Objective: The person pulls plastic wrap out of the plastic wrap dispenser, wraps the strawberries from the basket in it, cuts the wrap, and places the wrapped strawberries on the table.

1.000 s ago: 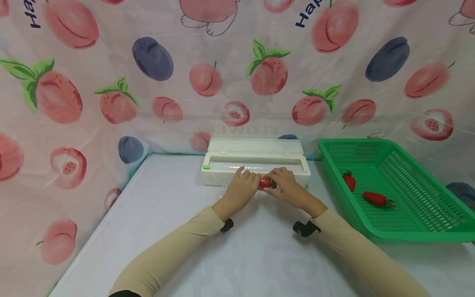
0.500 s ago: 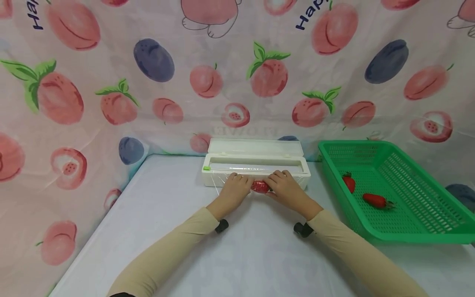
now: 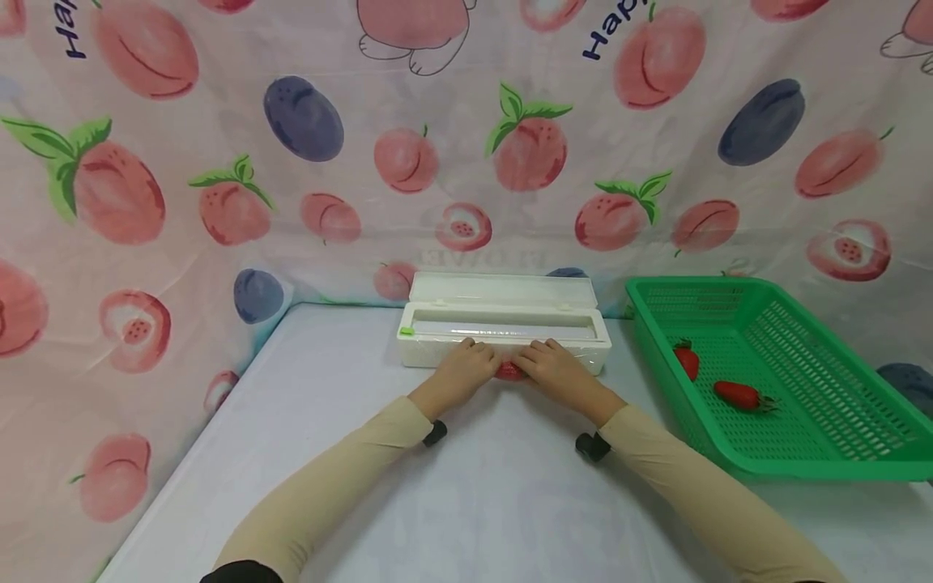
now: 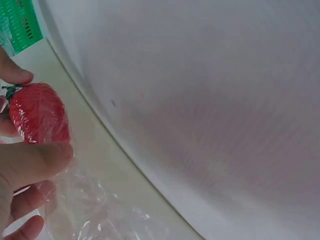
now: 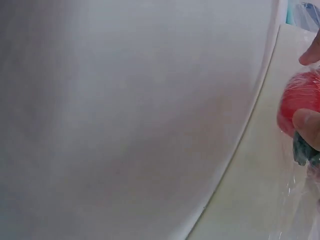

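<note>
A pale pink fabric backdrop (image 3: 466, 101) hangs behind the white desk (image 3: 510, 494), filling the head view from nine o'clock over twelve to three. It bends at a corner at nine o'clock, and its left side runs forward along the desk's edge towards eight. Printed peaches cover it, some whole and leafy, others halved; a leafy peach (image 3: 530, 154) sits at one o'clock, dark blue plums at half past ten (image 3: 303, 119) and two (image 3: 761, 121). Cropped navy lettering (image 3: 611, 28) shows at one, a cropped cartoon figure (image 3: 414, 32) near twelve. The light is soft, leaving blurred shadows across the desk.
</note>
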The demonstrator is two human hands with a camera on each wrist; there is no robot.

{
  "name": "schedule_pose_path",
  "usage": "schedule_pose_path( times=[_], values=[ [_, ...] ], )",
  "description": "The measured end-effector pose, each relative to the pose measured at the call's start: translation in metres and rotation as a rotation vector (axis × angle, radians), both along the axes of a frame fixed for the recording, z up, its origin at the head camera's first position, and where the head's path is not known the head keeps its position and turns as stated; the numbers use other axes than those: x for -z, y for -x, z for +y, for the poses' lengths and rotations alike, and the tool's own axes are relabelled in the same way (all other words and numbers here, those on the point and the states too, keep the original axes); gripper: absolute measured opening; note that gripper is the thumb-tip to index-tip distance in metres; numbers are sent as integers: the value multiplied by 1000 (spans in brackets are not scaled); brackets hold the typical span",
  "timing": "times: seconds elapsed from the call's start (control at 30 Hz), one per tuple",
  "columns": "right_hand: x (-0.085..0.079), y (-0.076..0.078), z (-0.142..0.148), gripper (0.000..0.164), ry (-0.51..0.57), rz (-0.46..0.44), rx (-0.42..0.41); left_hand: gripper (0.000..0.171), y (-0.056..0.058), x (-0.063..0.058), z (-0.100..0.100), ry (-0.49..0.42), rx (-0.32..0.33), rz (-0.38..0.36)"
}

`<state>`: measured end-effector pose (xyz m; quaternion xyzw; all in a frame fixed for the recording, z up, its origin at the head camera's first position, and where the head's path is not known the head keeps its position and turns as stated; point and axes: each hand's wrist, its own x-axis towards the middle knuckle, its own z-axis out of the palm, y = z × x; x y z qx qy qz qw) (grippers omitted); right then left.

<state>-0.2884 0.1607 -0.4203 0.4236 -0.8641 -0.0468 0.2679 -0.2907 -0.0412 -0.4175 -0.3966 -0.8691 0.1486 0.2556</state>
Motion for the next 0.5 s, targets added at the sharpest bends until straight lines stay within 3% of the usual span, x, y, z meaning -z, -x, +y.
schedule_pose_path(
  times=[0.27, 0.5],
  values=[
    [4, 0, 1, 31, -54, -85, 19, 18, 0, -3, 1, 70, 34, -26],
    [3, 0, 2, 28, -95, -127, 3, 16, 2, 2, -4, 126, 69, -31]
  ],
)
